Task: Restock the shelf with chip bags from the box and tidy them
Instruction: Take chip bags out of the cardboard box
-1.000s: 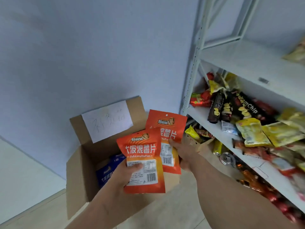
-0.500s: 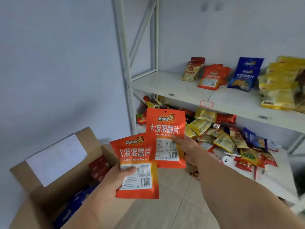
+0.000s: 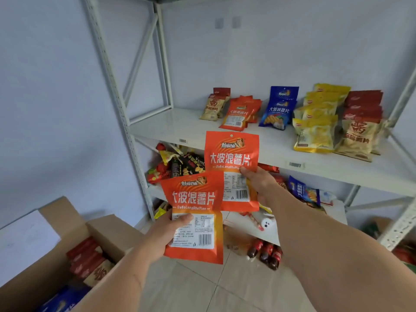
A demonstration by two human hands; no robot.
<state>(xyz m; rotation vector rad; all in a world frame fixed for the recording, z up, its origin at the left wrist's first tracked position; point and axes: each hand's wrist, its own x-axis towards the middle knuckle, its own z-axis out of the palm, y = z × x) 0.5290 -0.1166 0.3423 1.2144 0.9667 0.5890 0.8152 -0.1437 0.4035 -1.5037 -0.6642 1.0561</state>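
**Kid:** What just changed?

**Helper:** A second ago the box [image 3: 74, 251] filled the view behind the bags. Now the person has turned, and the white shelf [image 3: 180, 127] is out past the fingers. Both bags have come up and away from the box.

**Kid:** Who holds what?

**Helper:** The left hand [image 3: 166, 233] is closed on the lower orange bag [image 3: 195, 219]. The thumb presses the front by the white label, and the other fingers are hidden behind. The right hand [image 3: 258, 183] is closed on the upper orange bag [image 3: 231, 158], with the fingertips pinching its right side. The lower bag covers a corner of the upper one.

**Kid:** Where will they go?

**Helper:** I think on the orange pile [image 3: 238, 115]. It lies on the shelf, above and beyond the right fingertips. A tan bag [image 3: 212, 106] sits just left of that pile and blue bags [image 3: 279, 111] just right of it. Farther right are yellow bags [image 3: 317, 124].

**Kid:** So is the job nearly done?

**Helper:** No. The bags are out of the box, but not yet on the shelf. The box, down by the left arm, has more red packs [image 3: 85, 257] in it. The shelf below looks messy too.

**Kid:** What could go wrong?

**Helper:** The bags are thin and slippery, so they may slide off the pile.
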